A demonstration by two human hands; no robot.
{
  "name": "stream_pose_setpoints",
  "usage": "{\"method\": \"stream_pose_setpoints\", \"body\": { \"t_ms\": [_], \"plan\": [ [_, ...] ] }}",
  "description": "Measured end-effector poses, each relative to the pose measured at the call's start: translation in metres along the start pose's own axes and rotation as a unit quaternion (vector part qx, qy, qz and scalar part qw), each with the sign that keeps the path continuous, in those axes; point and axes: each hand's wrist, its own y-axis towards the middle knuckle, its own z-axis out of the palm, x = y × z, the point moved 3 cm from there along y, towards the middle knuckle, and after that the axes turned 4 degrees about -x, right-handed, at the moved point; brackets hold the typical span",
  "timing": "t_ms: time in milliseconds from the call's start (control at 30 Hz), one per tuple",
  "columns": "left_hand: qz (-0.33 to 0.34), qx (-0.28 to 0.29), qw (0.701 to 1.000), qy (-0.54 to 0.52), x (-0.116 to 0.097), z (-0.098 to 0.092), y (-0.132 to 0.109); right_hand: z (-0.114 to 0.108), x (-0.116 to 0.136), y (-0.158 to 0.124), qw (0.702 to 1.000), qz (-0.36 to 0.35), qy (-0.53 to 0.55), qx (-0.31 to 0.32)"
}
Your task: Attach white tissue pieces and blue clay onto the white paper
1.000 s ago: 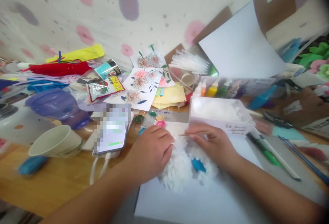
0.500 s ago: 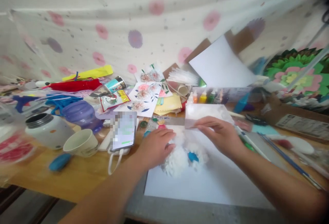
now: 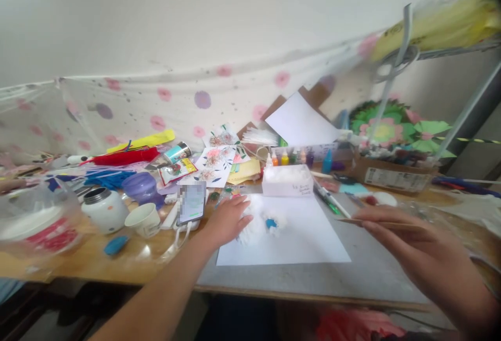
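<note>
My right hand (image 3: 426,252) is at the lower right of the frame, thumb and fingers pinched on a thin stick (image 3: 348,220), whose tip points left, well apart from the paper. My left hand (image 3: 227,222) reaches in near the middle, fingers stretched forward and thumb apart, over the left part of a heap of white fluff (image 3: 254,234); its underside is hidden, so I can't tell how firmly it presses there. The fluff lies on the upper left part of a white sheet (image 3: 305,247) in the centre of the frame, and just right of my thumb a blue piece (image 3: 271,223) shows with fluff around it. The sheet lies on a gray surface (image 3: 376,265). At the sheet's far edge stands a white box (image 3: 287,189) filled with more fluff, with handwriting on its front, and small colour bottles (image 3: 284,158) stand in a row behind it. Pens (image 3: 332,201) lie to the right of the box. Left of my left hand a phone (image 3: 193,202) is propped up with a white cable, and further left come a paper cup (image 3: 143,222) and a white jar (image 3: 104,210). Paper flowers (image 3: 385,127) fill the upper right.
</note>
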Motion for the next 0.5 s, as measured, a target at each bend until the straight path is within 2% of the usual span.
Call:
{"method": "stream_pose_setpoints", "body": {
  "t_ms": [133, 267, 400, 500],
  "plan": [
    [0.02, -0.001, 1.0, -0.019, -0.011, -0.017, 0.012, -0.004, 0.019, -0.004, 0.999, -0.044, 0.014, -0.007],
    [0.01, -0.02, 0.999, -0.045, -0.011, -0.029, 0.054, 0.003, 0.036, -0.009, 0.992, -0.111, 0.058, 0.032],
    [0.009, -0.018, 0.998, -0.065, -0.02, -0.02, 0.102, 0.006, 0.039, -0.011, 0.981, -0.162, 0.076, 0.068],
    [0.031, -0.001, 0.997, -0.07, -0.037, -0.005, 0.136, 0.003, 0.029, -0.007, 0.986, -0.144, 0.068, 0.057]
  ]
}}
